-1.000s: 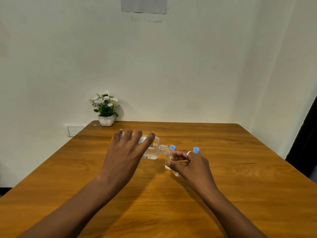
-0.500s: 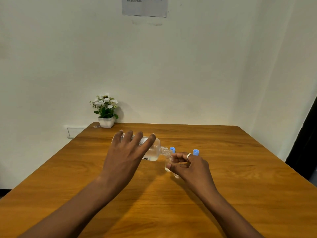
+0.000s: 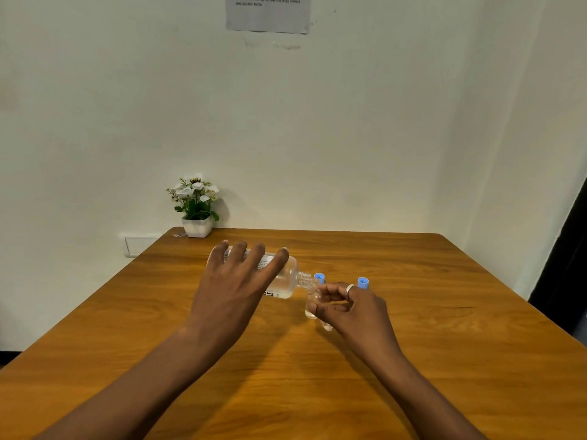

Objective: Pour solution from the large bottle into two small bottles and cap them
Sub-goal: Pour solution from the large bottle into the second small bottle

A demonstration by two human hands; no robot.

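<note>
My left hand [image 3: 236,281] holds the large clear bottle [image 3: 286,281] tipped on its side, neck pointing right. The open neck sits over the mouth of a small clear bottle [image 3: 311,304], which my right hand [image 3: 352,308] grips between thumb and fingers on the wooden table [image 3: 444,344]. A second small clear bottle [image 3: 327,327] shows just below my right fingers, mostly hidden. Two blue caps stand on the table behind my right hand: one [image 3: 319,277] by the large bottle's neck, the other [image 3: 363,282] further right.
A small white pot of white flowers [image 3: 196,208] stands at the table's far left corner against the wall. A printed sheet [image 3: 268,12] is taped high on the wall. A wall socket [image 3: 139,244] sits left of the table.
The view has tilted up slightly. Both hands hold the same pose, with the large bottle still tipped over the small bottle.
</note>
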